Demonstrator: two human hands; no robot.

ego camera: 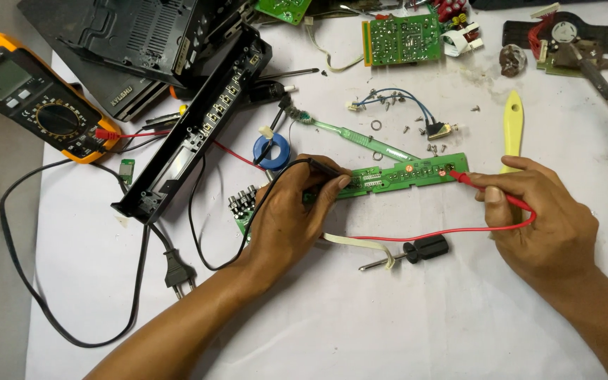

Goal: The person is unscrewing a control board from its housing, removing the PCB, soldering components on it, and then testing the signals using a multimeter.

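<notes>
Left hand pinches black probe, right hand red probe (bare cloth nearer the body) on strip board.

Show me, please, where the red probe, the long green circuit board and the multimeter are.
red probe (490, 193), head view, on its shaft.
long green circuit board (395, 174), head view, mid-strip.
multimeter (56, 118), head view, on its dial.

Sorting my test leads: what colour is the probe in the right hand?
Red; the probe in the right hand shows clearly in the head view.
</notes>
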